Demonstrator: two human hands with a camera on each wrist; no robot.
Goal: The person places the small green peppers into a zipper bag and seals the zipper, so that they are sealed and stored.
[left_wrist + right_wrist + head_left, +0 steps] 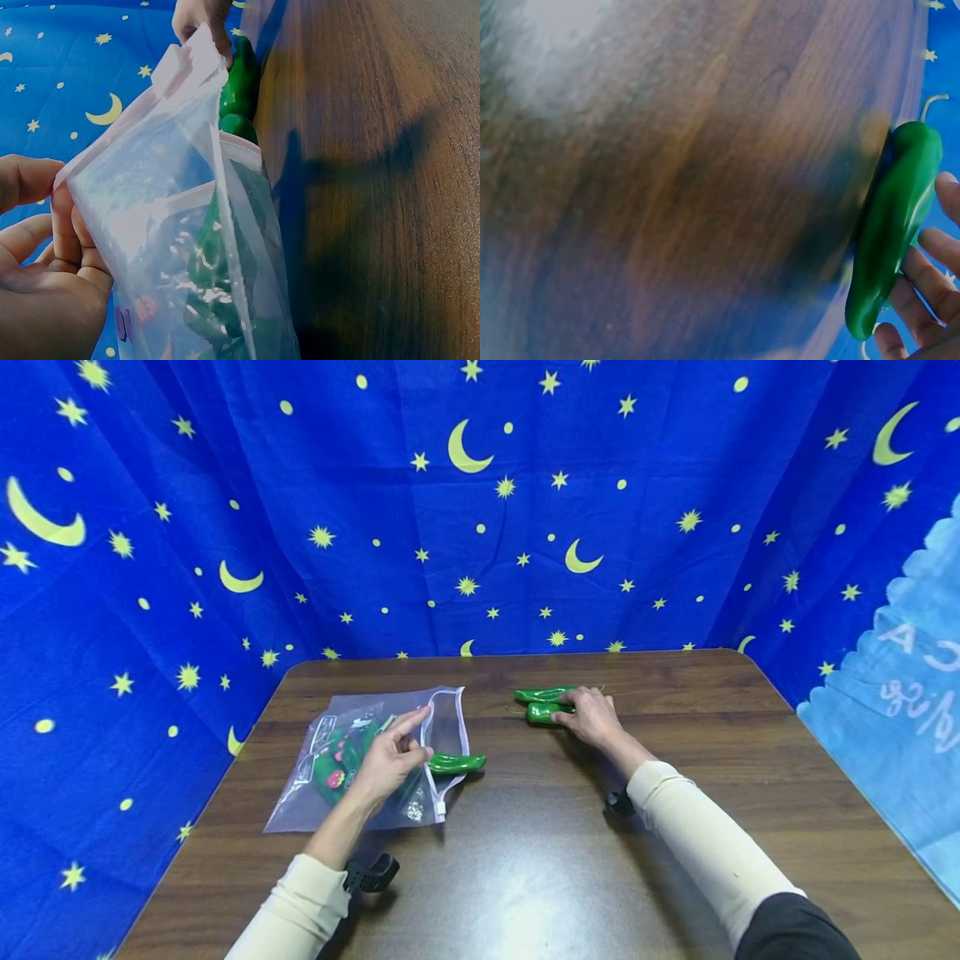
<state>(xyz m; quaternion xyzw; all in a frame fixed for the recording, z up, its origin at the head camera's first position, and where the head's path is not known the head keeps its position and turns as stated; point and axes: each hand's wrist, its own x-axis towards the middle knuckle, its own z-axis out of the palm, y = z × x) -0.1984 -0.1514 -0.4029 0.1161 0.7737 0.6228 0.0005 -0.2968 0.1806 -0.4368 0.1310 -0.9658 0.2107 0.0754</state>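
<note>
A clear zip bag (307, 793) with a pale pink rim lies to the left, its mouth facing right. My left hand (387, 768) pinches the upper edge of that mouth and lifts it, as the left wrist view shows. One green pepper (459, 764) sits at the mouth, its tip sticking out past the rim. To the right of the bag lie two more green peppers side by side, a far pepper (546, 694) and a near pepper (894, 232). Over their right ends is my right hand (594, 717), its fingers loosely spread and the fingertips right at the near pepper.
Green shapes and pinkish-red strawberry shapes (336, 778) show through the bag. Everything lies on a brown wooden table (525, 877). Blue cloth (420, 527) with moons and stars hangs behind it, and a light-blue cloth (900, 743) hangs at the right.
</note>
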